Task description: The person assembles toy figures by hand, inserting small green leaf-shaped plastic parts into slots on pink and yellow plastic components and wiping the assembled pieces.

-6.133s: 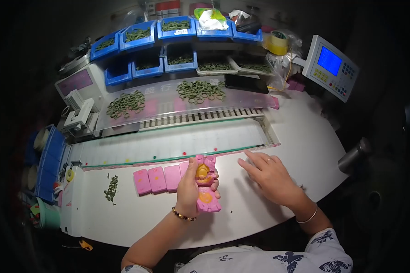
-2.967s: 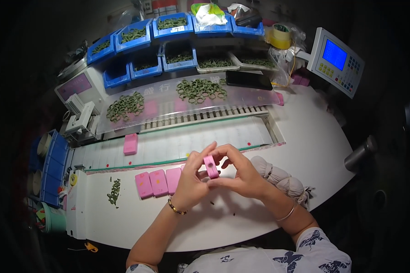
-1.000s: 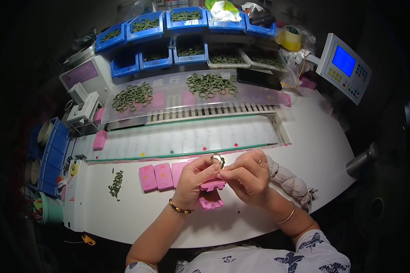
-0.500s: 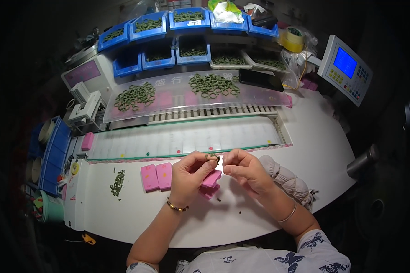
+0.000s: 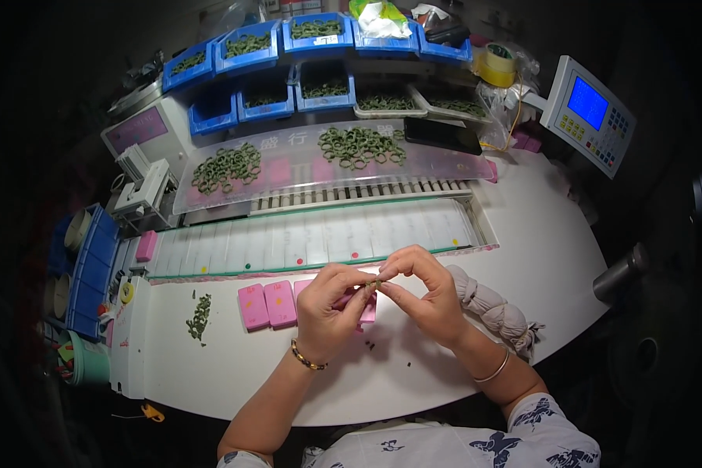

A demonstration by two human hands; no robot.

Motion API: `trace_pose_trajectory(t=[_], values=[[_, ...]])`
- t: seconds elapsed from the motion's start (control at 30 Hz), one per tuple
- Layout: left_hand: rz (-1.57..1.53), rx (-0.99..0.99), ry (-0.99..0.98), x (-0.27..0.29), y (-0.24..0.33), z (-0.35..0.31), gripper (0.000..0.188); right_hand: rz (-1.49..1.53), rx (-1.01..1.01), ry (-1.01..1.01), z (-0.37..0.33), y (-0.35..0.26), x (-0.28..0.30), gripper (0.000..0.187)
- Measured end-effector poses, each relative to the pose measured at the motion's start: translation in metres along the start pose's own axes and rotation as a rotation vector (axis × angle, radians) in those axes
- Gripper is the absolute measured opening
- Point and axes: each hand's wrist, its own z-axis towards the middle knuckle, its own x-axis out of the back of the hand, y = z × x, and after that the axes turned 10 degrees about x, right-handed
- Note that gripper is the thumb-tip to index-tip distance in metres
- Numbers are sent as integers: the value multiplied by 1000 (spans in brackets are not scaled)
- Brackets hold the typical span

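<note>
Head view, left hand: the left hand (image 5: 326, 312) has its grip pinched on a small green piece (image 5: 375, 284), thumb and forefinger together; a pink block (image 5: 367, 311) shows partly beneath those fingers, seemingly tucked in them.
Head view, right hand: the right hand (image 5: 431, 300) has its grip pinched on the same piece from the other side.
Green piece: above the counter (image 5: 249, 382), between both sets of fingertips; neither hand is nearer, as both touch it. Its long axis seems to run left to right, though fingers cover much of it.
Around the hands: pink blocks in a row (image 5: 281, 304) left of the left hand; a grey cloth bundle (image 5: 495, 312) just right of the right hand.
Markings: red marks on the row's blocks, too small to read; large pale characters on the clear sheet (image 5: 288, 175); a white label (image 5: 327, 40) on a blue bin (image 5: 288, 39); tiny text on the blue screen (image 5: 589, 105).
</note>
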Motion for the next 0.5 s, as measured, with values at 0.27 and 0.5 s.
trace_pose_trajectory(t=[0.27,0.5], values=[[-167,260,-28,1,-6,-2,10,-74,-91,-47,2,-6,5,27],[155,836,-970,49,6,64,15,-58,-223,-7,-7,3,38,33]])
